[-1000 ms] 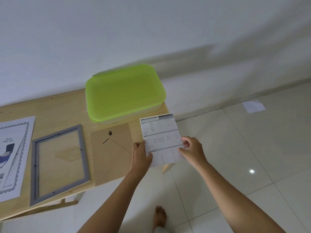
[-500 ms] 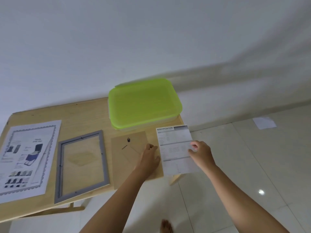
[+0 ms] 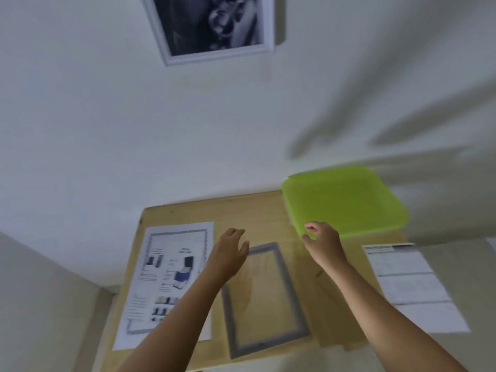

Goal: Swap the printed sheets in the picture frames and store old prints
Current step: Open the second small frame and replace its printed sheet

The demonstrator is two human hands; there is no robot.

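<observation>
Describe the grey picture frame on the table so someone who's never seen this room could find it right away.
Start at the wooden table against the white wall. The grey frame lies flat near its middle, between the bordered print on its left and the brown backing board on its right. Unlike the white frame hung on the wall, it is empty, wood showing through.

I see a plain white wall (image 3: 107, 116) filling most of the frame, all of it motion-blurred. At top centre a dark picture (image 3: 214, 22) in a white frame hangs on it, cut off by the upper edge. Soft grey shadows (image 3: 389, 130) streak the wall at upper right. A pale wood table (image 3: 255, 210) stands against the wall at lower centre. Pale floor (image 3: 472, 277) shows at lower right. The light is dim and even.
</observation>
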